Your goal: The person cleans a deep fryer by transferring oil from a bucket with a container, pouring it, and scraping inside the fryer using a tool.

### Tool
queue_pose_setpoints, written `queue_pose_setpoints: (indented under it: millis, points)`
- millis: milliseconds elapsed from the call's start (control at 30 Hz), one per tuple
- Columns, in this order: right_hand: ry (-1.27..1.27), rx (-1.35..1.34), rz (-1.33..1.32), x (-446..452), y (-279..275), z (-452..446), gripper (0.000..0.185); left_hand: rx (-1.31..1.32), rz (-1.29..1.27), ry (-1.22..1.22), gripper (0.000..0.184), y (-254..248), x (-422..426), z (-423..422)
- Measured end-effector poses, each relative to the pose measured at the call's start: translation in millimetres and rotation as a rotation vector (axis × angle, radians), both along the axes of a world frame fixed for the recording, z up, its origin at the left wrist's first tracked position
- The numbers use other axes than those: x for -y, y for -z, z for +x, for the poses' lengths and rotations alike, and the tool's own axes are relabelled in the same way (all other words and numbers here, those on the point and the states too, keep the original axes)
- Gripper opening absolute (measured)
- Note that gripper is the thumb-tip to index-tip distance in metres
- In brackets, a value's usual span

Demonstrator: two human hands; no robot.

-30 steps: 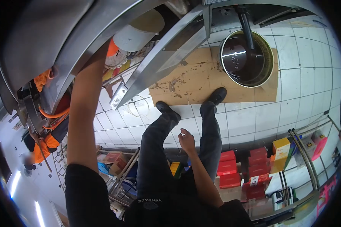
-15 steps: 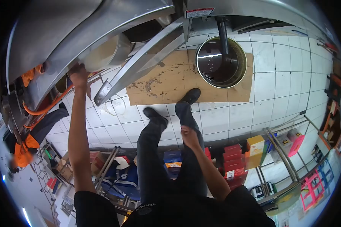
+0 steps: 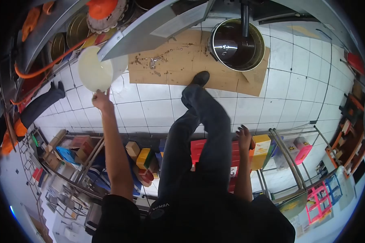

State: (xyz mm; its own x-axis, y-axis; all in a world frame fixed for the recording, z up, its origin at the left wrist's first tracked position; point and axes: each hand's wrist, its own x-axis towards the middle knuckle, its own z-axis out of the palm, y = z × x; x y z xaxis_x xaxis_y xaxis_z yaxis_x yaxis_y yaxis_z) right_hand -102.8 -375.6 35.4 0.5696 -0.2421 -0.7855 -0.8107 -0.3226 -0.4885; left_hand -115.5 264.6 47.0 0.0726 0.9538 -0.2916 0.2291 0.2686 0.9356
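Note:
My left hand (image 3: 102, 101) is closed on the near rim of a white plastic bucket (image 3: 94, 69), which tips so that its pale inside faces me. My right hand (image 3: 244, 138) hangs out to the right of my legs, fingers apart, holding nothing. In view it is nearest to the yellow box (image 3: 260, 152) on the shelf behind me. A large metal pail (image 3: 260, 56) of dark liquid stands on a flat cardboard sheet (image 3: 178, 73), below a dark pipe (image 3: 245, 18). Dark spots and a wet patch mark the cardboard.
A metal leg or brace (image 3: 150, 36) of the steel machine slants down beside the bucket. An orange hose (image 3: 48, 72) curves at the left. Another person's leg (image 3: 44, 104) shows on the far left. Loaded shelves with red boxes (image 3: 198, 150) run behind me.
My left hand has brought the white bucket out from beneath the steel machine, toward me. My right hand has moved right and its fingers have spread. My legs have shifted in a step.

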Motion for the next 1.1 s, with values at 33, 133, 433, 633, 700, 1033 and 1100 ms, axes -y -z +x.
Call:
queue_pose_setpoints:
  millis: [33,133,433,633,700,1033,1100]
  points:
    - [-0.005,0.054,-0.058,25,7,-9,0.034,-0.040,-0.035,-0.042,0.014,9,12,-16]
    - [-0.123,0.132,-0.257,55,-30,-5,0.035,0.002,-0.152,-0.163,0.011,37,63,-56]
    - [-0.946,0.264,-0.339,161,-21,77,0.011,-0.135,-0.517,-0.361,0.019,191,227,-32]
    - [-0.731,-0.093,-0.347,133,-60,190,0.037,-0.255,-0.538,-0.344,0.025,295,309,36]
    - [-0.795,-0.090,-0.395,142,-63,214,0.036,-0.420,-0.490,-0.295,0.021,327,327,54]
    - [-0.942,-0.177,-0.323,139,-48,247,0.037,-0.599,-0.468,0.011,0.062,308,372,45]
    - [-0.991,-0.172,-0.282,124,-50,246,0.037,-0.551,-0.318,0.239,0.062,253,385,8]
